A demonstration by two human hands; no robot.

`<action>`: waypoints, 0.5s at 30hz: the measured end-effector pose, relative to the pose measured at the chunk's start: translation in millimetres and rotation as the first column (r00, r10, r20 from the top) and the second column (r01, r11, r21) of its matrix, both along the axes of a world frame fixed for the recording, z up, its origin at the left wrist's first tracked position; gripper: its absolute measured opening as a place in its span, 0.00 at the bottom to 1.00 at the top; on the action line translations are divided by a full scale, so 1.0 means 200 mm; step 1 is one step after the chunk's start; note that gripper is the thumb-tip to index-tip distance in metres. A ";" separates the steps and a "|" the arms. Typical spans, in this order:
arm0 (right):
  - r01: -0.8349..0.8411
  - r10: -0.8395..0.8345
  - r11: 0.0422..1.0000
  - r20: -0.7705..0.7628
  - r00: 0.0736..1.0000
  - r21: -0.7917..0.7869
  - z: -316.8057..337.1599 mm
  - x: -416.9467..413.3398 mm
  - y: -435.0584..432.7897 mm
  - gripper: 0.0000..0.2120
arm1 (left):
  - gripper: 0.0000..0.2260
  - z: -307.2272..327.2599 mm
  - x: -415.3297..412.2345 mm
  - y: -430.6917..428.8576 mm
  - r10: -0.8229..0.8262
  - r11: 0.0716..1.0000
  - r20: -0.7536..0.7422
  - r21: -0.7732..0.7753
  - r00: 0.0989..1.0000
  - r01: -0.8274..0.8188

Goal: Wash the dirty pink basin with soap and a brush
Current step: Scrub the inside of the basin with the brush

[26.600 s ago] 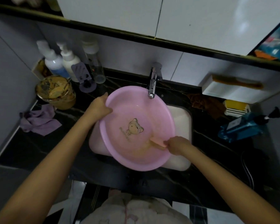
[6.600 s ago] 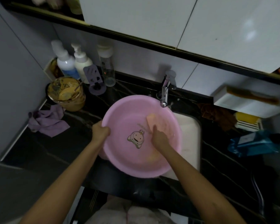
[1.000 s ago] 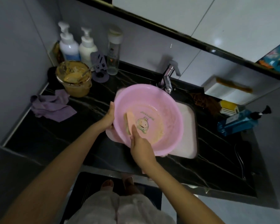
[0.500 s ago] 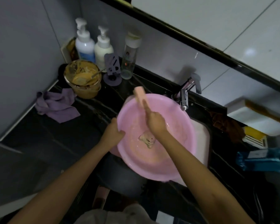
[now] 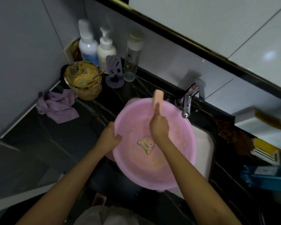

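Observation:
The pink basin (image 5: pixel 177 156) with a cartoon print on its bottom sits tilted over the white sink (image 5: pixel 203 143). My left hand (image 5: pixel 111 135) grips the basin's left rim, thumb inside. My right hand (image 5: pixel 159 125) is inside the basin and holds a peach-coloured brush (image 5: pixel 158 97), index finger stretched along its back. The brush head rises over the basin's far rim, near the chrome tap (image 5: pixel 187 103). Its bristles are hidden from me.
Two pump bottles (image 5: pixel 96 46), a clear bottle (image 5: pixel 133 59), a purple holder (image 5: pixel 114 70) and a dirty tub (image 5: pixel 83 80) stand at the back left. A purple cloth (image 5: pixel 55 104) lies left. A brown rag (image 5: pixel 234 135), yellow sponge (image 5: pixel 264 150) and blue bottle (image 5: pixel 266 174) lie right.
A second ago the brush was low on the basin's left inner wall. My right hand has swept it up to the far rim. My left hand keeps its grip on the rim.

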State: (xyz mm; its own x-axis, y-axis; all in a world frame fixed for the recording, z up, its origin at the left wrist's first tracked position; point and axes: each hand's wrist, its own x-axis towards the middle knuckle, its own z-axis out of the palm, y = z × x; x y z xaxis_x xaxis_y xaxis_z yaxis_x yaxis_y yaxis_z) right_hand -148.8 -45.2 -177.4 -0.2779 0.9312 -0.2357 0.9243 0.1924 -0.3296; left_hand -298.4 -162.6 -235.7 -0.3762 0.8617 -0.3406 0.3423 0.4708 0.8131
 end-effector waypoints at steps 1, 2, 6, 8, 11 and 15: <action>-0.066 0.065 0.997 -0.040 0.997 -0.031 -0.03 -0.03 -0.03 0.29 | 0.14 0.00 0.00 0.00 -0.009 1.000 -0.005 -0.011 1.000 0.009; -0.168 0.165 0.984 -0.045 0.985 -0.062 -0.03 -0.06 -0.06 0.30 | 0.13 0.00 -0.01 0.00 -0.010 1.000 -0.014 -0.015 1.000 0.009; -0.235 0.234 0.972 0.117 0.965 0.000 -0.06 -0.03 -0.02 0.34 | 0.15 0.01 -0.01 0.00 -0.017 0.999 -0.042 -0.033 0.999 0.015; -0.123 0.121 0.992 0.143 0.982 0.005 -0.04 0.05 0.07 0.32 | 0.15 0.03 0.00 0.00 -0.018 0.999 -0.030 -0.029 0.999 0.017; -0.097 0.093 0.995 0.204 0.975 0.011 -0.01 0.20 0.12 0.29 | 0.15 0.04 0.00 -0.01 -0.020 1.000 -0.021 -0.021 1.000 0.020; -0.034 0.029 0.999 0.229 0.973 0.019 0.00 0.43 0.11 0.28 | 0.17 0.06 0.01 0.00 -0.020 1.000 -0.023 -0.022 1.000 0.020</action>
State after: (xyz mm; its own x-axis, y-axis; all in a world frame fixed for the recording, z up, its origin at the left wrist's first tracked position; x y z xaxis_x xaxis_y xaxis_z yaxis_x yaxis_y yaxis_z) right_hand -63.1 -24.1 -176.8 -0.2488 0.9286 -0.2755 0.9679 0.2279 -0.1059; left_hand -296.0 -163.2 -223.5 -0.3672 0.8614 -0.3510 0.3706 0.4816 0.7942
